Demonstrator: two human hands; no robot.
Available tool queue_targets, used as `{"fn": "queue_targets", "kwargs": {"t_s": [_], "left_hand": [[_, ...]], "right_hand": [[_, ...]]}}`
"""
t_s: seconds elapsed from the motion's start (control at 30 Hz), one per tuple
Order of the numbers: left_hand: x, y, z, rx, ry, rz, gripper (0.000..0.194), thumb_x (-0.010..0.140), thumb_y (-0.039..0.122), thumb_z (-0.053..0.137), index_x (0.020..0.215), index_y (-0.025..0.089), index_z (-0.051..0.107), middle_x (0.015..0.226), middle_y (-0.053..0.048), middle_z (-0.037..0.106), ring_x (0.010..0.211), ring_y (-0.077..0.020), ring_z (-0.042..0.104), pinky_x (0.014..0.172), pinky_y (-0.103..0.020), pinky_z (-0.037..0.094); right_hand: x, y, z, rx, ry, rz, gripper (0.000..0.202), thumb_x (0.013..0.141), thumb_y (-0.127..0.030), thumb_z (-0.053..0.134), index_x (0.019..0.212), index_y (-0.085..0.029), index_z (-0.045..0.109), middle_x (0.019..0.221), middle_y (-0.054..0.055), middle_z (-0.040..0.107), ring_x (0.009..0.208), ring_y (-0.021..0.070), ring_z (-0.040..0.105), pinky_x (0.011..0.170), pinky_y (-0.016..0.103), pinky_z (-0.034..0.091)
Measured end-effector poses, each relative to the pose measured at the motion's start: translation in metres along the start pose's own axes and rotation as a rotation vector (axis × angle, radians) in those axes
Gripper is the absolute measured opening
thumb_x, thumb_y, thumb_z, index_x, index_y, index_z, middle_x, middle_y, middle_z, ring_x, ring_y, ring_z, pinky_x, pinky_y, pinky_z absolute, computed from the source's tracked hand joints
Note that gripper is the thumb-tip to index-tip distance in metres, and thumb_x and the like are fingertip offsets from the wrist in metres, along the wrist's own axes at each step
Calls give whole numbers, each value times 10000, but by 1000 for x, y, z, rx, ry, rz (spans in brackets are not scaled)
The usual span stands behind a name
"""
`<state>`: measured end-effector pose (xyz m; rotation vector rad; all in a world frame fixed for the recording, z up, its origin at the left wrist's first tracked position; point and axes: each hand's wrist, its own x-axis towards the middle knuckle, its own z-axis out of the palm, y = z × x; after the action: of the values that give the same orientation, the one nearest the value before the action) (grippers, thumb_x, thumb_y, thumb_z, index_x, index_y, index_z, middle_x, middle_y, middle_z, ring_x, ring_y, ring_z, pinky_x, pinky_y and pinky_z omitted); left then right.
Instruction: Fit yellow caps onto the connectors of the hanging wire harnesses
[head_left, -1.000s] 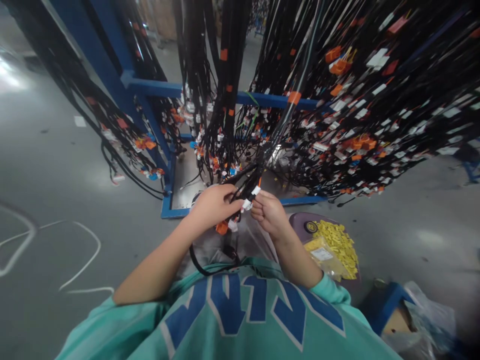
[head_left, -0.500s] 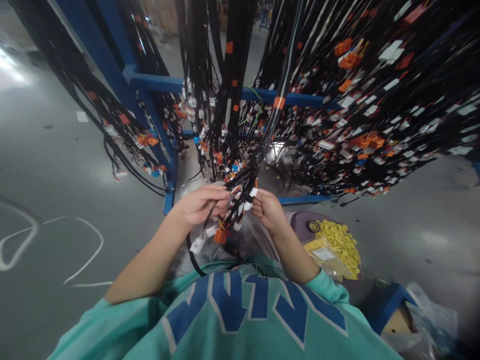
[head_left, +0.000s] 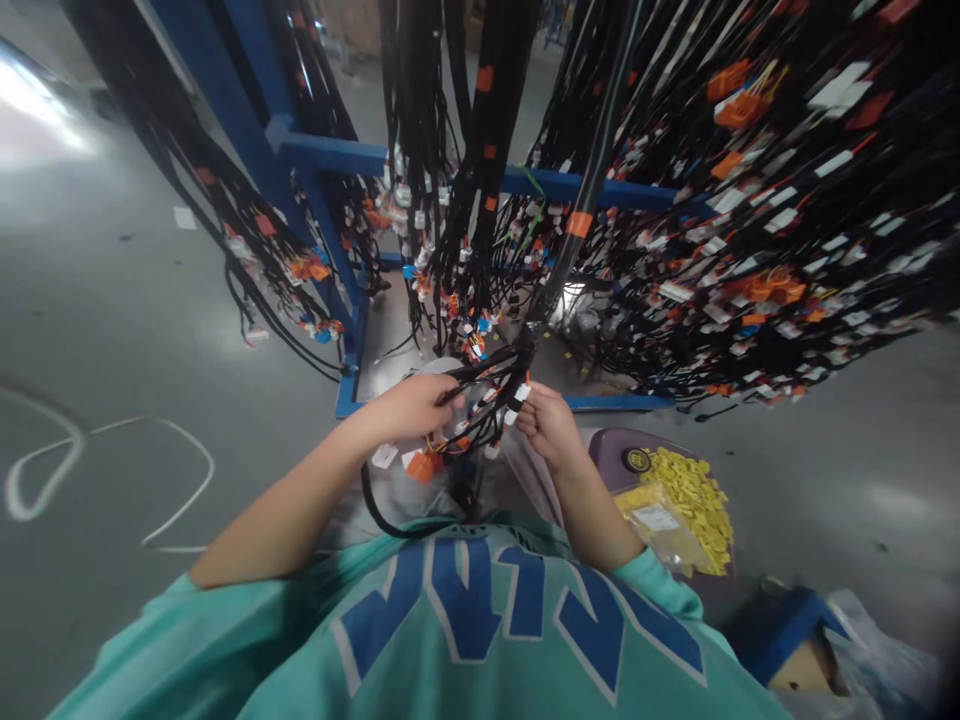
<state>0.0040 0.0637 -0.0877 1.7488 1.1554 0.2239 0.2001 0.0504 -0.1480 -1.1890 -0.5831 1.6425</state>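
Observation:
A black wire harness (head_left: 555, 285) hangs down in front of me and splits into several thin branches with connectors at their ends. My left hand (head_left: 420, 405) is closed around some of these branches, on the left side of the bundle. Below it dangle an orange connector (head_left: 421, 466) and a white connector (head_left: 385, 456). My right hand (head_left: 551, 425) pinches at the bundle's right side, beside a white connector (head_left: 517, 400) with a black band. Whether its fingertips hold that connector or its wire is partly hidden.
A blue metal frame (head_left: 337, 155) carries many hanging harnesses, dense at the right (head_left: 750, 230). To my right, a purple stool (head_left: 611, 455) bears small yellow pieces (head_left: 694, 500) and a plastic bag (head_left: 664, 525). A blue stool (head_left: 780, 620) stands lower right. White cord (head_left: 180, 440) lies on the floor.
My left hand has closed round more of the branches and pulled them leftward, apart from the bundle. The orange connector has shifted left. My right hand stays by the white connector. The view has shifted slightly.

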Motion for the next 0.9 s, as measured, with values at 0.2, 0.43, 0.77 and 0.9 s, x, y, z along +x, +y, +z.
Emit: {"fn": "queue_targets", "kwargs": {"t_s": [0.2, 0.43, 0.77, 0.9], "left_hand": [[-2, -9, -2, -459, -273, 32, 190, 696, 270, 507, 824, 133, 540, 706, -47, 613, 536, -115, 543, 447, -207, 389], [-17, 2, 11, 605, 45, -40, 241, 781, 130, 357, 762, 130, 597, 779, -103, 630, 746, -199, 575, 672, -291, 420], [-58, 16, -4, -430, -77, 149, 306, 811, 308, 488, 1086, 175, 502, 726, -27, 648, 628, -138, 598, 565, -226, 438], [-56, 14, 3, -916, 165, 98, 401, 771, 332, 551, 1131, 180, 466, 681, -9, 625, 424, -89, 526, 471, -234, 430]], "right_hand": [[1, -1, -5, 14, 28, -4, 237, 515, -173, 595, 548, -179, 360, 376, -131, 207, 287, -11, 142, 264, 111, 105], [3, 1, -7, 22, 19, 5, 228, 546, -172, 589, 559, -180, 361, 381, -131, 208, 284, -9, 147, 265, 107, 115], [10, 2, -13, 37, 59, -8, 235, 568, -168, 573, 561, -185, 339, 391, -128, 199, 291, -4, 132, 263, 113, 102], [17, 5, -17, 35, 85, -54, 246, 583, -192, 584, 562, -184, 340, 395, -127, 202, 295, -3, 141, 270, 115, 113]]}}
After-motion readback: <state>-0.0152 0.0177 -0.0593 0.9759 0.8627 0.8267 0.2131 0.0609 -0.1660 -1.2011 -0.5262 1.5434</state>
